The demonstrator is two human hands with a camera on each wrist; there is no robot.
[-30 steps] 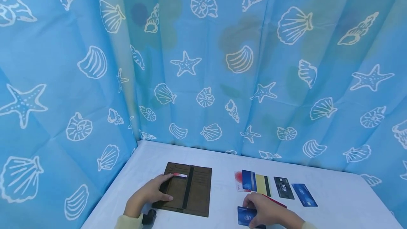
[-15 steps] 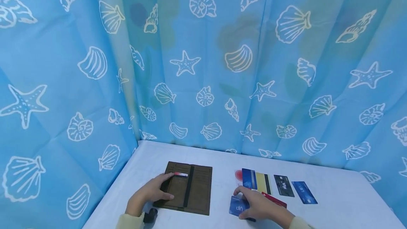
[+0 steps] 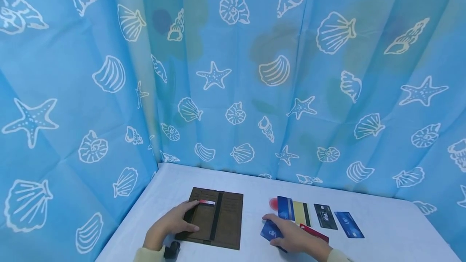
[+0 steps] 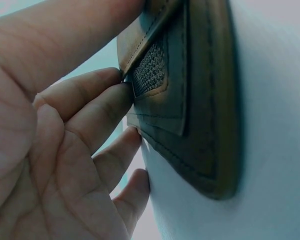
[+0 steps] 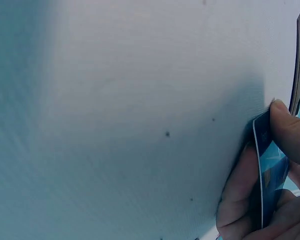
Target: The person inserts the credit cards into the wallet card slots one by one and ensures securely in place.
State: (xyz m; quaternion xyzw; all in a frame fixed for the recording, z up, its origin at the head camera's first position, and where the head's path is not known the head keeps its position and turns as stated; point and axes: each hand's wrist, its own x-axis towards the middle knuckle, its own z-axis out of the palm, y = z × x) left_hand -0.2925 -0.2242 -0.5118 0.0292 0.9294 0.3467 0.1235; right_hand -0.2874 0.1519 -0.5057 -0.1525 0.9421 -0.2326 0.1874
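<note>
Within the right hand (image 3: pixel 291 235), a part-hidden blue card (image 3: pixel 270 231) perhaps reads "VIP".

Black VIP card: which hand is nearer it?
Right. The right hand is a little left of the black card; the left hand is farther left, touching the brown wallet.

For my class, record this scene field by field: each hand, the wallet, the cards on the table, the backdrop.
Left hand: touches the left side of the wallet
Right hand: holds a blue card
Wallet: brown, lying open; a tucked card shows in its left half
Cards on table: red-circle card, striped blue card, yellow card, red card partly behind the right hand, black card, far-right blue card
Backdrop: blue cloth with white shells and starfish
</note>
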